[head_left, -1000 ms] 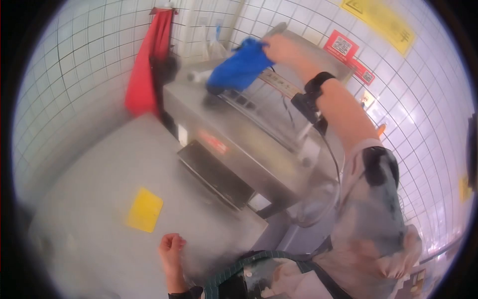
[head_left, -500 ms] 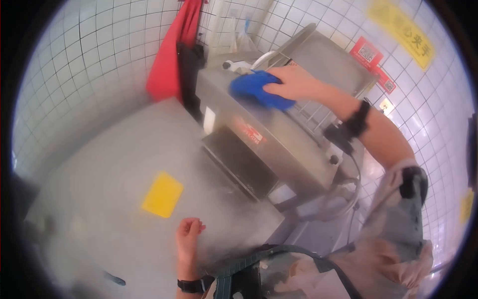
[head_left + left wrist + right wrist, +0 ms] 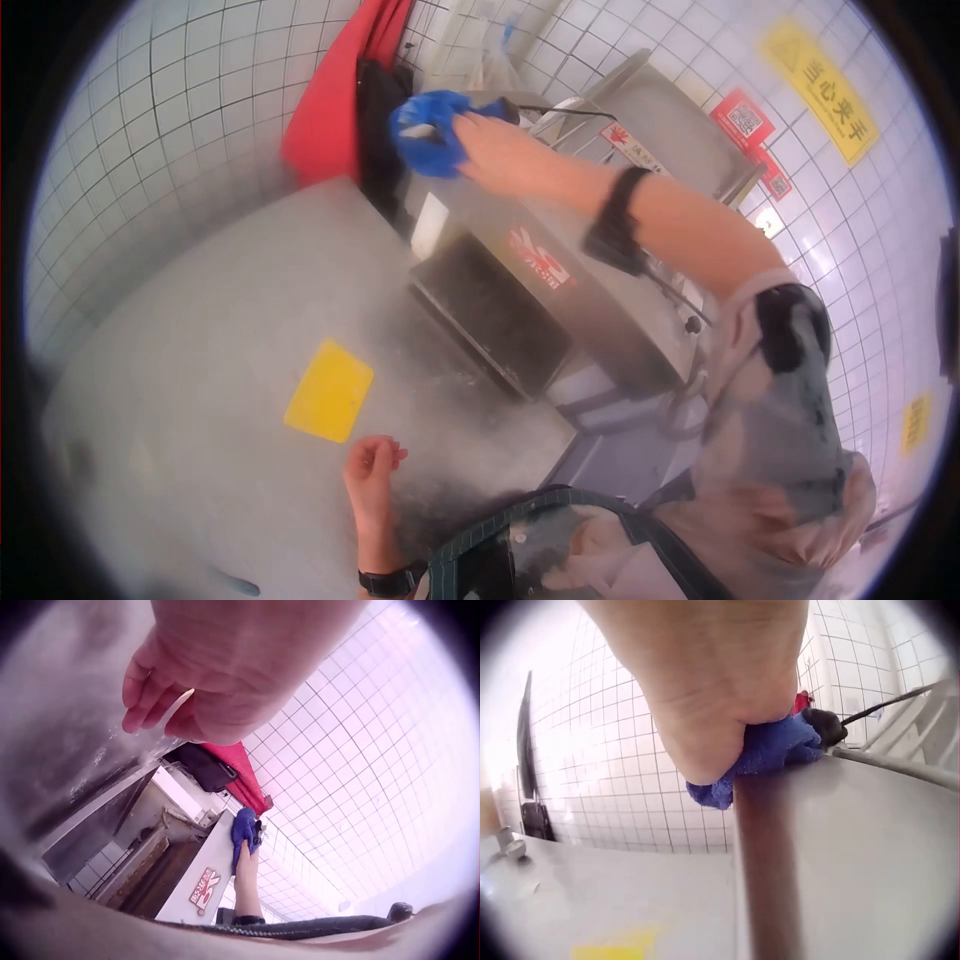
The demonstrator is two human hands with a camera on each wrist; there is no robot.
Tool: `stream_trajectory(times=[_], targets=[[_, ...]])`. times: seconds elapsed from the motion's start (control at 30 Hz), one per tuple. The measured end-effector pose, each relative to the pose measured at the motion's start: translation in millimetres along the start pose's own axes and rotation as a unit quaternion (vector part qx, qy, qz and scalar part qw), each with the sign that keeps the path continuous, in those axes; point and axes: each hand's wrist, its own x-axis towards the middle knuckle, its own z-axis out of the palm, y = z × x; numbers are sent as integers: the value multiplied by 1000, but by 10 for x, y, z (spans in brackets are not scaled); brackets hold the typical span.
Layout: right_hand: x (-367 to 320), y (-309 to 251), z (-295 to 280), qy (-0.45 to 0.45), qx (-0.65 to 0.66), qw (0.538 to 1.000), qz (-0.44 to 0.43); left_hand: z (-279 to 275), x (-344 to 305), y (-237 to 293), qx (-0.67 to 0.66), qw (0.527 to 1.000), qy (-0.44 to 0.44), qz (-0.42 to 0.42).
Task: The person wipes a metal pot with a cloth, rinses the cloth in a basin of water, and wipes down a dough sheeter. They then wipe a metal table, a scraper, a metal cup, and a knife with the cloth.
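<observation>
White-tiled walls (image 3: 230, 80) are being seen around a grey tabletop (image 3: 200, 330), which is being bordered by a boxy stainless-steel machine (image 3: 600, 310). Space beyond the machine's far end is being taken up by a hanging red fabric piece (image 3: 325, 130) and a black bag-like item (image 3: 376, 95), while its top is being partly blocked by pale metal bars (image 3: 922, 769) and a rounded black part (image 3: 826, 729). At the far corner, a bunched blue cloth (image 3: 430, 160) is being gripped by the right hand (image 3: 495, 155). Its longer axis is being laid crosswise over the machine's edge, one end being pointed toward the black part. Loosely curled fingers are being shown on the left hand (image 3: 372, 468), just beside a flat yellow rectangle (image 3: 330, 392).
</observation>
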Motion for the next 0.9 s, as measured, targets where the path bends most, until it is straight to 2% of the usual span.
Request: stream_trajectory(times=[0.1,0.17,0.27,0.33,0.37,0.43,0.47,0.53,0.6,0.67,0.77,0.9], targets=[[300,61,120,-13,-8,1000,19,-6,-11,28,0,1000,-8,-10],[257,32,85,-30,-12,999,32,8,-56,13,40,999,-14,4],[82,-15,-52,-59,24,997,47,77,-170,90,22,999,-25,19],[-261,-15,-160,-78,56,995,-6,96,-229,100,20,999,-26,18],[-481,-28,-246,-77,58,995,7,123,-275,97,13,999,-24,18],[-929,-134,-527,-128,80,988,-38,242,-402,173,26,999,-31,11],[-1139,-279,-794,-189,132,973,8,308,-462,217,30,999,-28,10],[-1616,-536,-1271,-253,151,954,55,465,-590,299,54,997,-46,17],[-2130,-525,-1345,-256,166,951,43,569,-627,300,73,995,-63,26],[-2534,-670,-1615,-301,193,930,86,642,-609,189,67,993,-94,8],[-3059,-748,-1824,-315,232,915,102,706,-613,86,97,985,-144,12],[-3102,-821,-1825,-291,236,914,154,745,-647,1,103,984,-147,-1]])
